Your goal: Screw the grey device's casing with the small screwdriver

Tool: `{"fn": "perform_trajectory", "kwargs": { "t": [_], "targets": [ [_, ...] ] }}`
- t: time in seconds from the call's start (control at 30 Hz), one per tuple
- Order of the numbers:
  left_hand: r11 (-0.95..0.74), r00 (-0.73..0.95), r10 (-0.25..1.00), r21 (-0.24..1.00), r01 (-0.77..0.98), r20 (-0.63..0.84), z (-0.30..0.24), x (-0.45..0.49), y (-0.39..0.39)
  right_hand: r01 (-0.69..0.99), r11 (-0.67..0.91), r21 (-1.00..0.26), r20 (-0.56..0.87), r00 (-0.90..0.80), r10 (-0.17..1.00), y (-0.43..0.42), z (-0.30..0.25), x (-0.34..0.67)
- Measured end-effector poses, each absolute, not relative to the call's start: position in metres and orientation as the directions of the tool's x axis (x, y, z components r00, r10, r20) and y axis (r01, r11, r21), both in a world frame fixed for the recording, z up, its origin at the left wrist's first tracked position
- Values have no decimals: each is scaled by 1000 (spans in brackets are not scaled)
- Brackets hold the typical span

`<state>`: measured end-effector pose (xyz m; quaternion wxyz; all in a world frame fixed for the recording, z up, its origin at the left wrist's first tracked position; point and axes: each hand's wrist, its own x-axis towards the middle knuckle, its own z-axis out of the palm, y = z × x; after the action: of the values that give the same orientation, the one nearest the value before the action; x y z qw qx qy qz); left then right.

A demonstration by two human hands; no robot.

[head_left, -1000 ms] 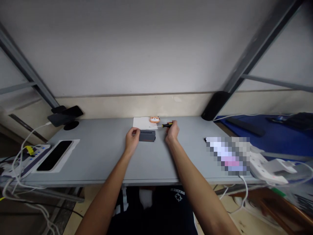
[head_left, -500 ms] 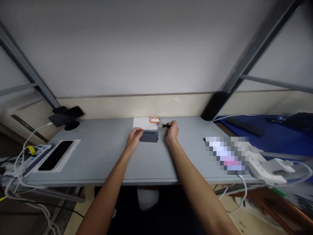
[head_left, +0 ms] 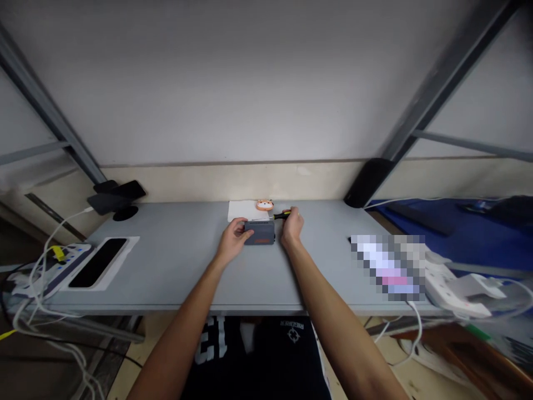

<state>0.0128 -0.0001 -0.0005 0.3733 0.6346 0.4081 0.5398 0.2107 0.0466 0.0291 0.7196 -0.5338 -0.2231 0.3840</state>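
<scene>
My left hand [head_left: 233, 240] grips the left end of a dark grey box [head_left: 262, 234] with a row of vent slots and red lettering, its thumb across the front face. The box stands on the grey desk. In my right hand [head_left: 292, 229] is a screwdriver [head_left: 281, 215] with a black and yellow handle; its thin shaft points left, just behind the box's top edge. Whether the tip touches the box I cannot tell. Behind them lie a white sheet of paper [head_left: 245, 209] and an orange and white animal-faced item [head_left: 264, 205].
On the left are a black phone [head_left: 99, 263], a power strip [head_left: 62, 268] with cables and a dark stand [head_left: 125, 213]. A black cylinder [head_left: 368, 182] leans at the back right. A blurred-out screen [head_left: 385, 266] and a white power strip [head_left: 452, 286] lie on the right.
The box has tilted so its lettered front face shows, and my left thumb has moved onto that face. The screwdriver's shaft is now lower, close behind the box's top.
</scene>
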Motion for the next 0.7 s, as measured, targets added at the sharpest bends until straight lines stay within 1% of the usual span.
{"fn": "perform_trajectory", "kwargs": {
  "t": [0.1, 0.27, 0.53, 0.6, 0.7],
  "targets": [
    [-386, 56, 922, 908, 162, 382, -2, 12, 0, -251, 150, -956, -51, 650, 758, 49, 26, 210],
    [-379, 23, 921, 879, 289, 389, -3, 9, -1, -207, 145, -967, -32, 670, 742, 53, 21, 211],
    [-396, 1, 890, 771, 499, 457, -1, 5, -2, -134, 167, -977, 24, 706, 707, 54, 19, 210],
    [-399, -1, 881, 743, 537, 474, -1, 4, -2, -93, 191, -977, 60, 741, 669, 51, 21, 209],
    [-393, -5, 874, 712, 582, 487, -2, 4, -1, -5, 255, -967, 146, 808, 571, 44, 30, 209]
  ]
}}
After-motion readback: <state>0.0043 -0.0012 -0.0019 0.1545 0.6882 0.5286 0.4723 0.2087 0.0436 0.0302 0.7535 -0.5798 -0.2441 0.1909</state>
